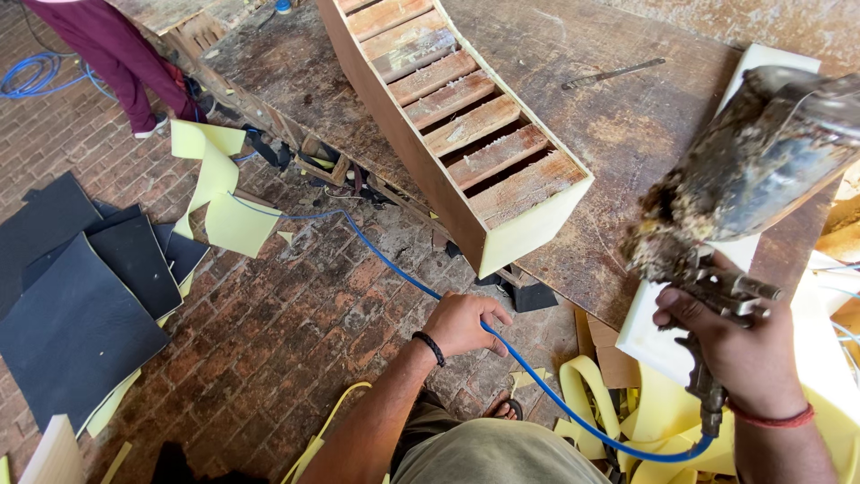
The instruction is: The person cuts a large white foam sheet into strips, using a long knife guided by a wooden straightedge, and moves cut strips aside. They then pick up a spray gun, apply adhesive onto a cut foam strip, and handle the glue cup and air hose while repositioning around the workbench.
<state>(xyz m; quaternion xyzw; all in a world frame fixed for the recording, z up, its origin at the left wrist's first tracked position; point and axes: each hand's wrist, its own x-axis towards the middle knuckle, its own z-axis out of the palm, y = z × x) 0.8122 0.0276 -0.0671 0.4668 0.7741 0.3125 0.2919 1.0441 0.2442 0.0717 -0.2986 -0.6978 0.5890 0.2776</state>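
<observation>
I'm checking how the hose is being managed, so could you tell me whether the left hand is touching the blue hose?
Touching. The head view shows the left hand closed around the blue hose, which enters and leaves the fist.

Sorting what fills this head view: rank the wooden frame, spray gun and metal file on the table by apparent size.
1. Wooden frame.
2. Spray gun, though nearness to the camera enlarges it.
3. Metal file, clearly smallest.

Brick floor (pixel 296 314) — worn wooden workbench (pixel 555 99), daylight.
</observation>
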